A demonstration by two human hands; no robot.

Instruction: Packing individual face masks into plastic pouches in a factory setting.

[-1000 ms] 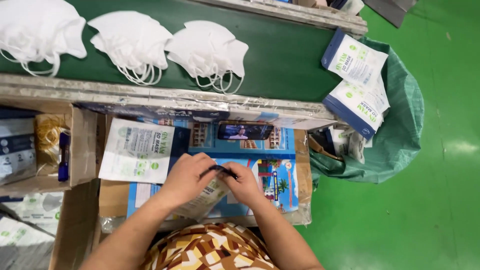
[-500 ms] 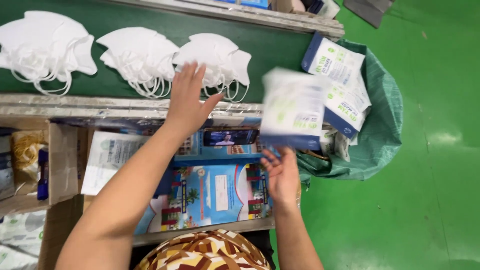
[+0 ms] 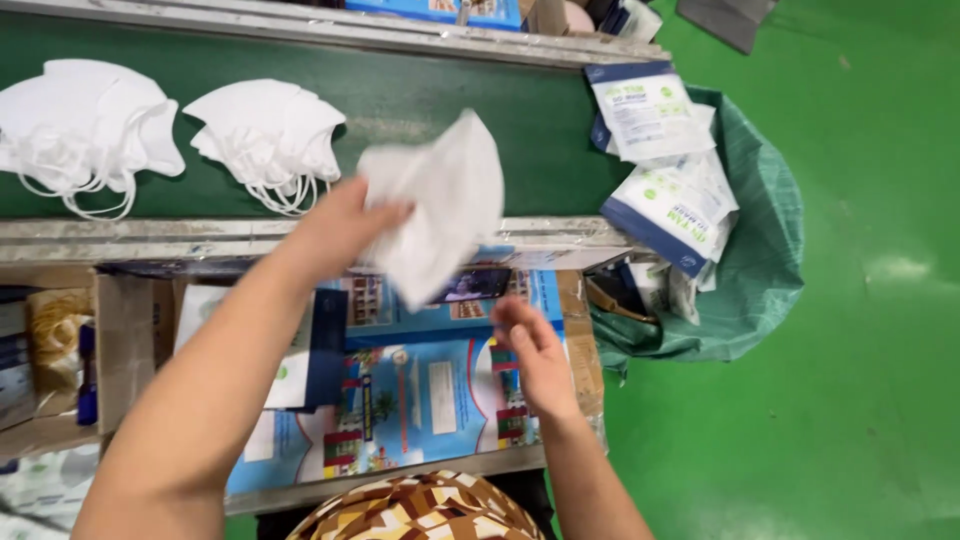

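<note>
The left hand (image 3: 335, 225) is up over the near edge of the green conveyor belt (image 3: 450, 100), its fingers closed on the left edge of a stack of white folded masks (image 3: 440, 205), pinching the bunch so that it hangs in the air above the metal rail (image 3: 150, 240) and the blue printed board (image 3: 420, 390) on the table. The right hand (image 3: 535, 355) is lower, over that board, fingers loosely spread and holding nothing, just below the dangling corner of the masks but not touching them as far as I can see. To my eye the thing to get right here is keeping the stack together: the grip sits at one edge only, so the loose side fans a little, and a supporting touch from the free hand under the lower tip would square the layers up before they slip apart. The bunch runs slantwise, its long axis from upper right down to lower left, with the rounded nose end pointing up towards the belt and the narrower tip pointing down towards the person. Two more piles of white masks (image 3: 265, 135) lie flat on the belt to the left, well apart from the held one, and sealed white-and-blue packets (image 3: 670, 200) are heaped in the green sack (image 3: 770, 250) at the right.
</note>
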